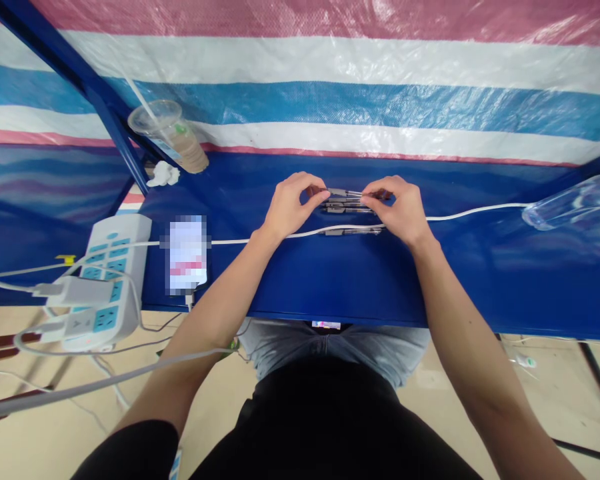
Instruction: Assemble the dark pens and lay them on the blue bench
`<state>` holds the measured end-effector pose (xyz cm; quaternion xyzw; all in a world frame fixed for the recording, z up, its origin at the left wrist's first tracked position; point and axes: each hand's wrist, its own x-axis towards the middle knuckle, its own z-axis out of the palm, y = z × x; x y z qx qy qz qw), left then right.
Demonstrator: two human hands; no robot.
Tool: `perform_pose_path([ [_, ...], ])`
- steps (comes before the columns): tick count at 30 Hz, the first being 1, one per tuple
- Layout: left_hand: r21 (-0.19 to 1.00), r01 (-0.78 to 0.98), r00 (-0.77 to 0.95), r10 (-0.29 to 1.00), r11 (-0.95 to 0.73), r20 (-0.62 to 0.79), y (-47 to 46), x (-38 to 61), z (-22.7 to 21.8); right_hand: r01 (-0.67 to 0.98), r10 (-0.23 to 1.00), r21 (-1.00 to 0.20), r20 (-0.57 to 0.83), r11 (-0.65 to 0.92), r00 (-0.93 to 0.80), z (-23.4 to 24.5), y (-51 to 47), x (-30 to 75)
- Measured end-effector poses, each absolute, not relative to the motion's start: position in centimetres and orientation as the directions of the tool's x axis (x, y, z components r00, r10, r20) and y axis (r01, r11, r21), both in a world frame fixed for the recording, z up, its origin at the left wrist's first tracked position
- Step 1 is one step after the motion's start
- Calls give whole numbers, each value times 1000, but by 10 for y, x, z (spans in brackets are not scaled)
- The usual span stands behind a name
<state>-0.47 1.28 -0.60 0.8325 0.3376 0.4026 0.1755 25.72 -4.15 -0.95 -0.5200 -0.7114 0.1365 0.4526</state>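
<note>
My left hand and my right hand pinch a pen between them, one at each end, with thumb and fingers closed. The pen has a clear barrel and a dark grey part toward the left. Just below it, more pens of the same look lie side by side on the blue table. One further pen lies nearer to me, under or beside a white cable. That cable runs across the table and passes by both wrists. My fingers hide the ends of the held pen.
At left stand a white power strip with plugged-in chargers, a phone, a crumpled tissue and a plastic cup with a straw. A clear bottle lies at right. Striped sheeting hangs behind the table.
</note>
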Motion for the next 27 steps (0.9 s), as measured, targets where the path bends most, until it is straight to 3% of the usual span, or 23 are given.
perform_pose_path([
  [5,579,408,552,696,-706,459,12,-4,-6,712,830,-506,521,486,-197,-10,-42,261],
  [11,580,411,596,689,-703,412,12,-3,-11,715,824,-475,506,512,-254,-11,-45,265],
  [17,581,405,613,681,-706,400,12,-2,-12,712,838,-489,478,503,-264,-9,-47,266],
  [22,544,388,660,636,-744,400,12,-4,-8,647,854,-576,455,499,-253,-4,-49,268],
  [27,555,311,715,575,-771,398,6,-5,4,617,850,-636,516,464,-108,-2,-46,271],
])
